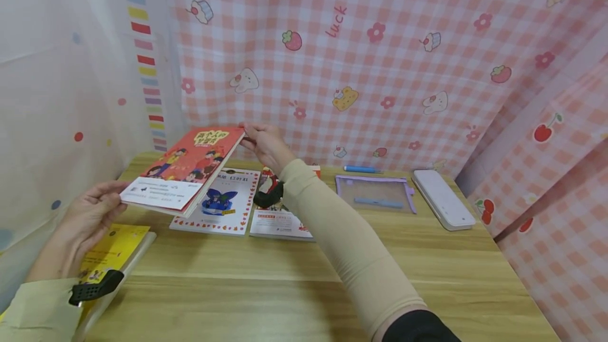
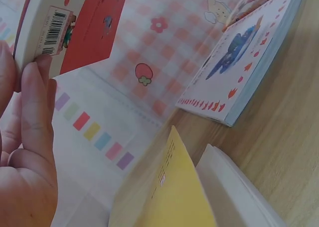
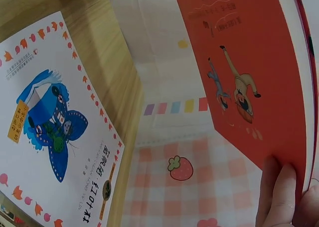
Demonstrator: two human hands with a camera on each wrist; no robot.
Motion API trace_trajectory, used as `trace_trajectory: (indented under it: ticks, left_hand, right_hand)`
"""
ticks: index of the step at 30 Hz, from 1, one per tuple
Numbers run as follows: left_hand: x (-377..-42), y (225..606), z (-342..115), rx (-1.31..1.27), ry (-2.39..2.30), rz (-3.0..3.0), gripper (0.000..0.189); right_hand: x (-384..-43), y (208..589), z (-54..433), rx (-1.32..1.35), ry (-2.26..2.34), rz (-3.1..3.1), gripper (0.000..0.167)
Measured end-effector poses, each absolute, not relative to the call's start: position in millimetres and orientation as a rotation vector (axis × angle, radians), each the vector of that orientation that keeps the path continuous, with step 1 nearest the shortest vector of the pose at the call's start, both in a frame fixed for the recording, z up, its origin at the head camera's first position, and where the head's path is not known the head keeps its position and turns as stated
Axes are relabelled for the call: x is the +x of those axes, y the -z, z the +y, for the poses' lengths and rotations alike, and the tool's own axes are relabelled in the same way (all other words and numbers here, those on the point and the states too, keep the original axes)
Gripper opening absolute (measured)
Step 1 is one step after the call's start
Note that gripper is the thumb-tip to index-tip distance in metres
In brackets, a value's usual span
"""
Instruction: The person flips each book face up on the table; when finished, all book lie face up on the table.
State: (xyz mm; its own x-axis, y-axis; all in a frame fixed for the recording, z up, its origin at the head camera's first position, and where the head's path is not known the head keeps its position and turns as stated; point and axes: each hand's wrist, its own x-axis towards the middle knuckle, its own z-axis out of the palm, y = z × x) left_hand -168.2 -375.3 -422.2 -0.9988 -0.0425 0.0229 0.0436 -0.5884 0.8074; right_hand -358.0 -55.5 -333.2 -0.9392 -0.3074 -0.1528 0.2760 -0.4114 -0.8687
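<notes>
A red book (image 1: 187, 160) with a white band along its lower cover is held up, tilted, above the left part of the table. My left hand (image 1: 97, 210) pinches its near left corner, thumb on top and fingers beneath. At the far right corner my right hand (image 1: 268, 144) grips the same book. The right wrist view shows the red back cover (image 3: 249, 77), and a barcode (image 2: 55, 30) appears in the left wrist view. Partly under the raised book lies a white book with a blue butterfly (image 1: 220, 202). Below my left wrist is a yellow book (image 1: 116, 249), partly hidden by the arm.
Another book (image 1: 280, 223) lies right of the butterfly book, partly covered by my right arm. Farther right are a blue pen (image 1: 361, 169), a purple-edged mesh pouch (image 1: 375, 189) with a blue item in it, and a white case (image 1: 444, 199). A checked curtain (image 1: 332, 67) hangs behind the wooden table (image 1: 228, 294).
</notes>
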Motion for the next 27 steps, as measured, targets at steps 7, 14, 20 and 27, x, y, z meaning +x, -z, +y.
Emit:
trace_trajectory:
  ticks: [7, 14, 20, 27]
  left_hand:
    - [-167.4, 422.7, -376.4, 0.02, 2.857, -1.381, 0.029]
    - [-166.1, 423.8, -374.5, -0.041, 2.842, -1.386, 0.032]
    - [-164.6, 424.2, -374.1, -0.122, 2.864, -1.312, 0.034]
    - [-165.1, 424.4, -374.4, -0.146, 2.858, -1.299, 0.035]
  right_hand:
    - [-359.2, 335.3, -53.8, 0.006, 2.376, 1.429, 0.025]
    - [-358.8, 337.3, -51.1, 0.026, 2.369, 1.412, 0.033]
    - [-359.8, 339.5, -51.4, 0.027, 2.372, 1.4, 0.035]
    - [-359.8, 340.4, -51.9, 0.011, 2.369, 1.427, 0.034]
